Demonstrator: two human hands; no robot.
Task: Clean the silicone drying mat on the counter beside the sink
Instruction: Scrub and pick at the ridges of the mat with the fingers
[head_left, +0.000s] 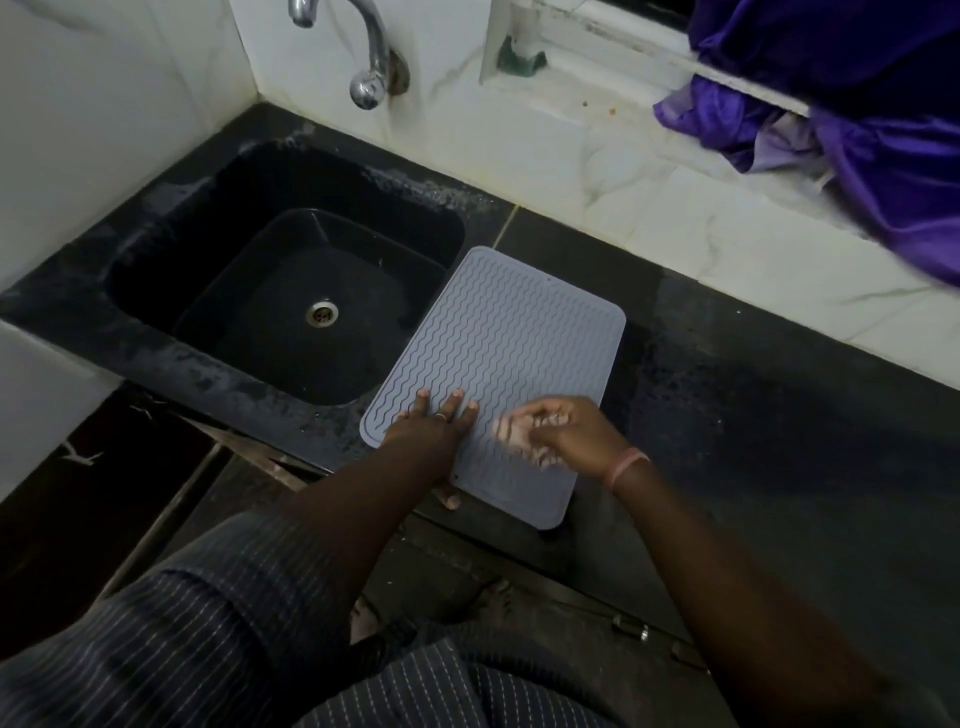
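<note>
Grey wavy-ribbed mat (498, 364): left hand (436, 421) flat, fingers spread; right hand (550, 431) blurred, grip unclear.

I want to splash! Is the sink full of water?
Empty: the sink's bare drain shows, and no water runs from the tap.

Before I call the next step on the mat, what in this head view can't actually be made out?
- Right hand: motion-blurred, so whether it holds a cloth or sponge is unclear.
- Mat: the near left corner is covered by the left hand and forearm.
- Mat surface: dirt or wetness too fine to judge.
- Tap: its spout is cut off by the top edge.
</note>
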